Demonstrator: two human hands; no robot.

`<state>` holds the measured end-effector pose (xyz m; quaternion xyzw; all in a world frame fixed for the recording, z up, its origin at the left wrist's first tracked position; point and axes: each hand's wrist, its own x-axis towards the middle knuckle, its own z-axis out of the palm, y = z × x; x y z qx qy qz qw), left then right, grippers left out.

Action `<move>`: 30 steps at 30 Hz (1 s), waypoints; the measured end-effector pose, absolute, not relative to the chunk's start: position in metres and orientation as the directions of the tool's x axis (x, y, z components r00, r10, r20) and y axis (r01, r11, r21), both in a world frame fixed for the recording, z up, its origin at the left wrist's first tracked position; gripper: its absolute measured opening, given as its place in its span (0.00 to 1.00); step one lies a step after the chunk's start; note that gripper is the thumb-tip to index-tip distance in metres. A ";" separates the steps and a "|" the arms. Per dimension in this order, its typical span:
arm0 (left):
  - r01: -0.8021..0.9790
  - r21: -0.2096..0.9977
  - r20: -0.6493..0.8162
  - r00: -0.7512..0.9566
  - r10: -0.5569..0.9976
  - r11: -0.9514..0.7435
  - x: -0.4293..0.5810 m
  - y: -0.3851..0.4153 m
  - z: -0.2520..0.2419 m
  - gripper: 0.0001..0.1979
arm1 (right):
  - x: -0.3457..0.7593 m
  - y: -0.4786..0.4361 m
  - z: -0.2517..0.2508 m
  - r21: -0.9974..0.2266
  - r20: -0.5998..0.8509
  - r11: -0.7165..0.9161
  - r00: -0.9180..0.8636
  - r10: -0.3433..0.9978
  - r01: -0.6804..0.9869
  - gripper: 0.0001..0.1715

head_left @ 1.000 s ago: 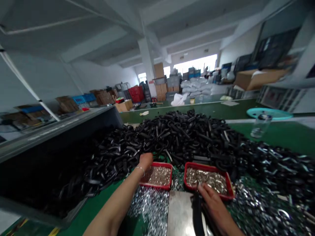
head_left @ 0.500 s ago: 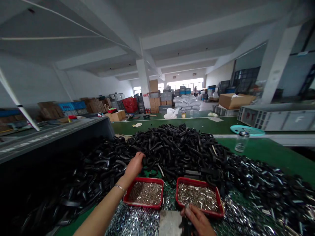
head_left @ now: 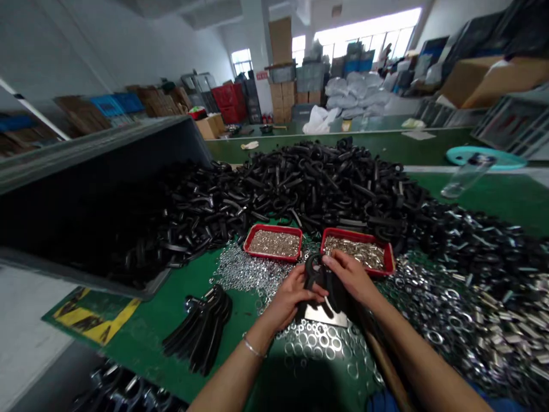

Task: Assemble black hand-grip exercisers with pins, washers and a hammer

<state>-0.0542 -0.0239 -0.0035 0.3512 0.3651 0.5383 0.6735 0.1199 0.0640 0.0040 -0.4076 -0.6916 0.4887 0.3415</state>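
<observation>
In the middle, my left hand [head_left: 288,294] is closed around a black curved handle [head_left: 316,263] with a hooked top, held over a flat metal plate [head_left: 326,315]. The fingertips of my right hand [head_left: 351,274] are pinched at the hook's right side. Whatever small thing they may hold is too small to make out. Just beyond my hands stand two red trays: the left tray [head_left: 246,243] holds tiny metal pieces, the right tray [head_left: 391,260] short metal pins. Several black handles [head_left: 201,326] lie bunched to the left of my left forearm.
A large heap of black handles [head_left: 317,171] spreads behind the trays. Loose metal rings [head_left: 319,343] lie around the plate. A wooden shaft [head_left: 388,366] runs beneath my right forearm. A grey crate [head_left: 197,137] stands left; a clear jar [head_left: 465,177] and teal lid [head_left: 458,153] are right.
My view has tipped downward. My left hand has come back from the heap to the plate and now holds a black handle. My right hand has its fingertips at that handle.
</observation>
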 end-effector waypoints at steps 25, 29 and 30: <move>0.088 0.975 -0.205 0.014 0.979 0.203 -0.036 -0.002 -0.003 0.23 | 0.123 0.049 -0.002 -0.653 0.167 0.480 -0.508 0.845 0.585 0.18; 0.140 0.971 -0.200 0.012 0.980 0.196 -0.029 0.000 -0.005 0.22 | 0.123 0.046 -0.008 -0.697 0.214 0.455 -0.444 0.870 0.554 0.18; 0.164 0.969 -0.192 0.013 0.981 0.187 -0.029 0.000 -0.006 0.22 | 0.122 0.045 -0.010 -0.710 0.214 0.446 -0.436 0.874 0.545 0.18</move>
